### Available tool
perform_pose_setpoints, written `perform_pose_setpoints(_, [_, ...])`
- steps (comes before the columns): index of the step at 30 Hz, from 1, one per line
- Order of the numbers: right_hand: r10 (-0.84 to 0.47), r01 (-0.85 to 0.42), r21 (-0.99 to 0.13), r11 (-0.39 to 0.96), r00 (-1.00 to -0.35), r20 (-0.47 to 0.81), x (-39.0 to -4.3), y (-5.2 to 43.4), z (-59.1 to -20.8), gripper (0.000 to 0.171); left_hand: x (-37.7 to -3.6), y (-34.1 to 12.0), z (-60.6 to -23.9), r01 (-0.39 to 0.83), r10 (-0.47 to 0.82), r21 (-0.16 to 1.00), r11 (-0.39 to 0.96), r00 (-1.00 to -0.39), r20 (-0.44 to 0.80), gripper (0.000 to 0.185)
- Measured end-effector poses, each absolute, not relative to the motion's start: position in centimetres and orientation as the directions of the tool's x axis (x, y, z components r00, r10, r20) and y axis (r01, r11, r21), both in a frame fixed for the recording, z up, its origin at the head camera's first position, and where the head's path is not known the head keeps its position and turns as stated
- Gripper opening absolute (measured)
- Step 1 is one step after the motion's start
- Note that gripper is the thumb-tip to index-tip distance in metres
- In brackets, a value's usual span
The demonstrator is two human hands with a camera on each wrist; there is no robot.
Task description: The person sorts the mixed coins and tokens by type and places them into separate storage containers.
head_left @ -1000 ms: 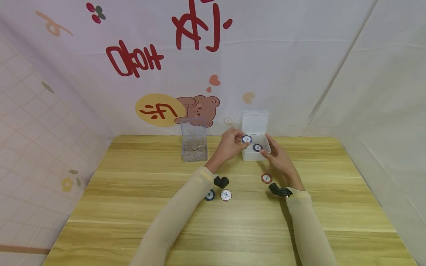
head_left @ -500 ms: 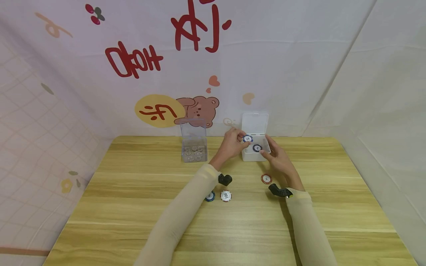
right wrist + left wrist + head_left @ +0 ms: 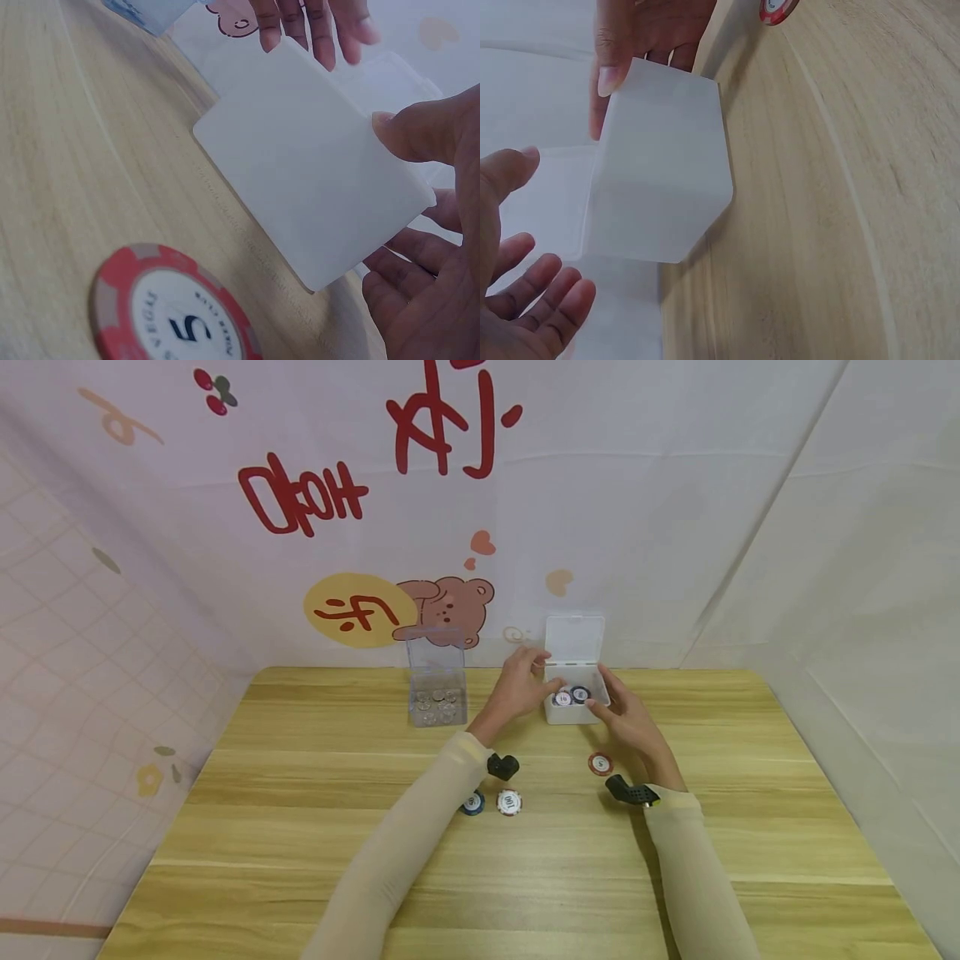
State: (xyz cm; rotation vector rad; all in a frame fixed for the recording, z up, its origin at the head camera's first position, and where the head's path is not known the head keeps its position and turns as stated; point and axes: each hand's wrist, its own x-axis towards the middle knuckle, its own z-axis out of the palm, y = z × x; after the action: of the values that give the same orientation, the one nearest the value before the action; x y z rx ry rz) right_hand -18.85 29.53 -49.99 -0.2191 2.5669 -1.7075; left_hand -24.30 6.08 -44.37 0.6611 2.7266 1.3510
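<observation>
A white plastic box (image 3: 573, 715) stands at the back of the table with its lid raised. Inside lie two poker chips, a blue-edged one (image 3: 562, 698) and a dark-edged one (image 3: 581, 694). My left hand (image 3: 520, 683) hovers at the box's left side, thumb over the opening; the left wrist view shows its fingers (image 3: 532, 289) parted with nothing between them. My right hand (image 3: 628, 714) holds the box from its right side, thumb at the front rim and fingers along the side wall, as the right wrist view shows the thumb (image 3: 412, 131).
A red poker chip (image 3: 601, 764) marked 5 lies before the box. A white chip (image 3: 509, 802) and a blue chip (image 3: 472, 802), partly covered by the left sleeve, lie nearer. Left of the hands stands an open clear box (image 3: 414, 713) with several coins. A printed cloth hangs behind.
The blue-edged poker chip, pinched by my left hand before, now lies in the box beside the dark one. The left fingers have let go; my right hand has stayed on the box.
</observation>
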Motion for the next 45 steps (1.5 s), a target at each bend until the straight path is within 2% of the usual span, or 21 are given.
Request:
perform_pose_setpoints(11, [-0.138, -0.072, -0.918, 0.389, -0.990, 0.019, -18.7, 29.4, -49.9, 0.079, -23.6, 4.4, -44.1, 0.388, 0.399, 0.760, 0.521, -0.898, 0.185, 0.069])
perform_pose_setpoints(20, [-0.140, -0.075, -0.920, 0.385, -0.990, 0.021, -18.7, 29.4, -49.9, 0.078, -22.9, 2.9, -43.5, 0.410, 0.420, 0.751, 0.517, -0.887, 0.194, 0.072])
perform_pose_setpoints(33, [-0.125, -0.067, -0.923, 0.378, -0.992, 0.021, -18.8, 29.2, -50.0, 0.078, -21.0, 0.3, -42.4, 0.385, 0.395, 0.741, 0.551, -0.902, 0.176, 0.079])
perform_pose_setpoints(45, [-0.126, -0.067, -0.923, 0.378, -0.992, 0.021, -18.8, 29.3, -50.1, 0.078, -19.2, -1.6, -42.4, 0.412, 0.408, 0.750, 0.517, -0.889, 0.208, 0.075])
